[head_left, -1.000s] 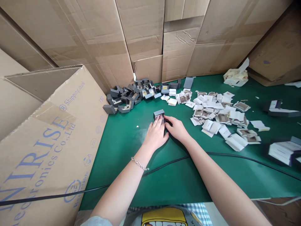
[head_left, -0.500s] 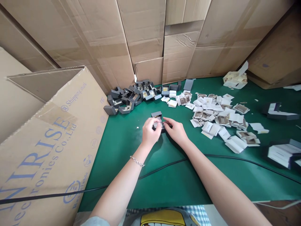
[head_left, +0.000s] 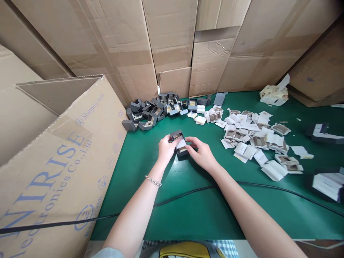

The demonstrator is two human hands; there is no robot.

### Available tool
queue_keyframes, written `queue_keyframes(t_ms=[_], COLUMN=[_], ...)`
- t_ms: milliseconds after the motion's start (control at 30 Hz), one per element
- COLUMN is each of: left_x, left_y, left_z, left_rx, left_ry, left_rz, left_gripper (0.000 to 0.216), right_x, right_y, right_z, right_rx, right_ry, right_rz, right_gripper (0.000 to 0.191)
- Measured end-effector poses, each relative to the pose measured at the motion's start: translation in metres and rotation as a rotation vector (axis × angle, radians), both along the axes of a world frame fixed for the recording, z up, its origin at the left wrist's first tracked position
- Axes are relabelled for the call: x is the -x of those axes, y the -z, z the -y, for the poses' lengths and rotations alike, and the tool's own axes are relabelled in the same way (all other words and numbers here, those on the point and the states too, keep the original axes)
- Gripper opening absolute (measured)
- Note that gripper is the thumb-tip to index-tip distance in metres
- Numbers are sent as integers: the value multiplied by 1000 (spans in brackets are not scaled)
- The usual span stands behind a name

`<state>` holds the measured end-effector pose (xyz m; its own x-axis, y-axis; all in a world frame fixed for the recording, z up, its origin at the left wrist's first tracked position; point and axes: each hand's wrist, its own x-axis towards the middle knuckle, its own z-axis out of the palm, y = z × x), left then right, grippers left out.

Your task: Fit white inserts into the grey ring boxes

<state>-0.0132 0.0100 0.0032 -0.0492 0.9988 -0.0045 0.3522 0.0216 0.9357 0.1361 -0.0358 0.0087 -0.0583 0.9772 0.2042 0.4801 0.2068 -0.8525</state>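
Note:
A small dark grey hinged box [head_left: 182, 152] stands with its lid up on the green table, a white paper insert [head_left: 181, 143] showing inside it. My left hand [head_left: 167, 148] grips the box's left side, the thumb reaching over to the insert. On the opposite side, the bent fingers and thumb of my right hand [head_left: 199, 152] press at the box's right edge. Whether those fingertips also pinch the insert, I cannot tell.
Several open dark boxes [head_left: 153, 111] are heaped at the back left. White paper inserts [head_left: 247, 129] lie piled to the right, with more boxes [head_left: 328, 182] at the far right. A black cable [head_left: 185, 193] crosses the table under my forearms. A large carton [head_left: 61, 154] stands on the left.
The box now lies tilted toward me with more of its inside showing. My left hand has shifted from over the box's opening to its left side.

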Motion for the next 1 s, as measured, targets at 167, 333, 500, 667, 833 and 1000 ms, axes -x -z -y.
queue_keyframes(t_ms=[167, 333, 500, 667, 833, 1000], left_x=[-3, -11, -18, -19, -17, -18], left_y=[-4, -8, -10, -16, -12, -4], left_z=[6, 17, 27, 31, 31, 30], left_rx=[-34, -244, -273, -236, -372, -351], left_ry=[46, 161, 223, 298, 310, 248], left_rz=[-30, -65, -66, -71, -56, 22], left_gripper=[14, 6, 16, 21, 27, 28], right_x=[-1, -1, -2, -2, -1, -5], right_y=[1, -4, -3, 1, -1, -4], right_z=[-5, -4, -1, -2, -3, -2], right_rx=[292, 449, 394, 337, 285, 392], right_ry=[81, -6, -61, -29, -4, -38], right_rz=[-345, -397, -271, -192, -223, -274], right_gripper=[45, 40, 22, 16, 13, 17])
